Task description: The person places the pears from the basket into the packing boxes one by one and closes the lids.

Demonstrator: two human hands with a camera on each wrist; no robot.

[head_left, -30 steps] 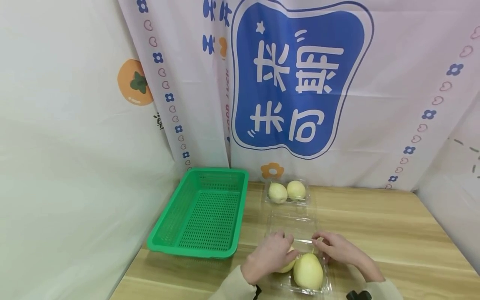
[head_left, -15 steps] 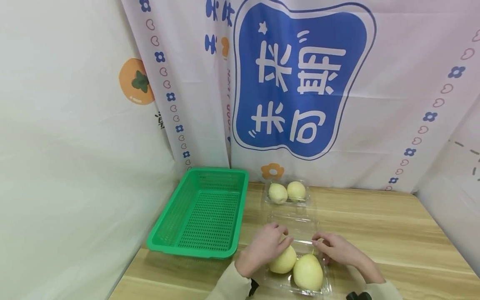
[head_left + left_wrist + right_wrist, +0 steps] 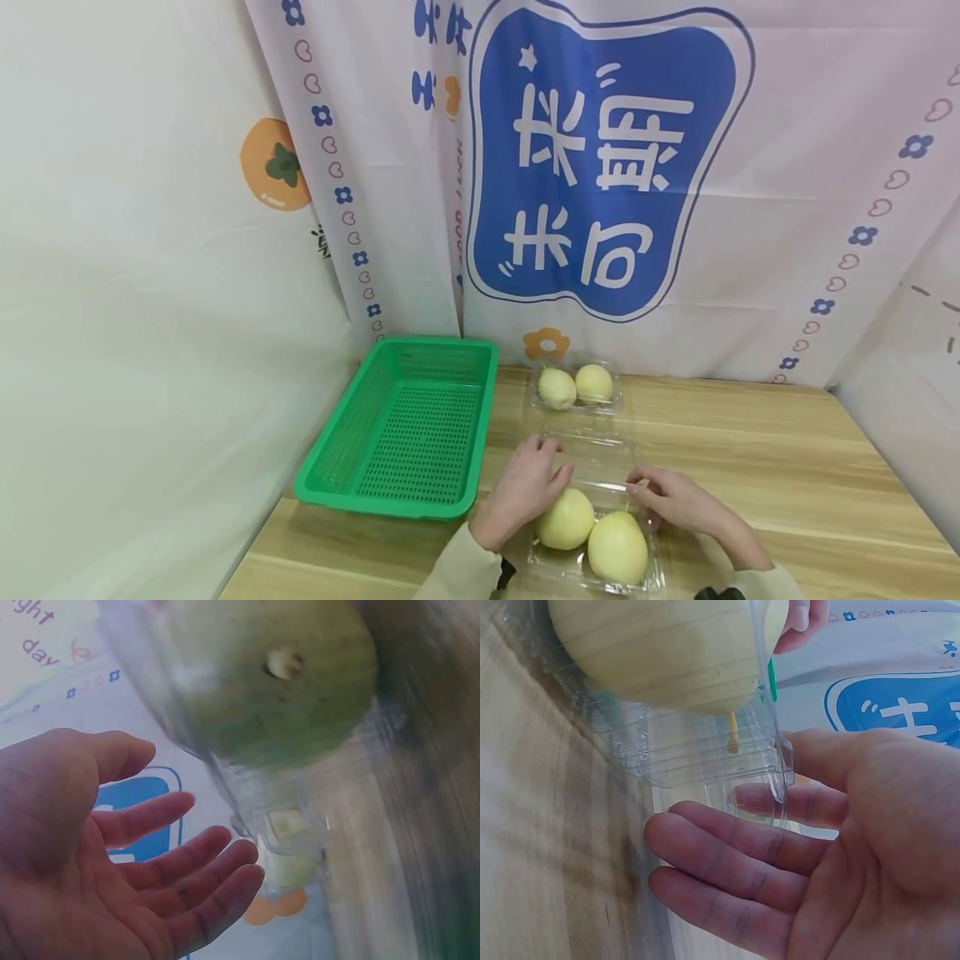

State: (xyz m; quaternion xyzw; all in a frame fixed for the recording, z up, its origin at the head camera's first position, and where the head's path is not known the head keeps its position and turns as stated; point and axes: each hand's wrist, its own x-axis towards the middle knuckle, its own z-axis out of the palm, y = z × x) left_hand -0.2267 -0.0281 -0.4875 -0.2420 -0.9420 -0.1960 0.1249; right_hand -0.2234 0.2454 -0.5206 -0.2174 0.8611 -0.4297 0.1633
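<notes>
Two pale yellow pears, the left pear [image 3: 566,518] and the right pear [image 3: 617,547], lie side by side in a clear plastic clamshell box [image 3: 596,585] near the front. Its lid [image 3: 592,454] is folded back, away from the person. My right hand [image 3: 678,502] pinches the box's far right corner between thumb and index finger; the other fingers extend below it in the right wrist view. Beside the left pear, my left hand [image 3: 522,487] holds nothing. Its fingers are loosely bent and spread apart from the box wall [image 3: 217,769] in the left wrist view.
To the left stands a green plastic basket [image 3: 420,446] with no fruit in it. Another clear box [image 3: 618,400] holds two more pears [image 3: 557,389] at the back by the printed cloth [image 3: 607,167]. All rest on a wooden table [image 3: 765,467].
My left hand has drawn back left and away from over the left pear, which now shows fully. The right hand keeps its place at the box corner.
</notes>
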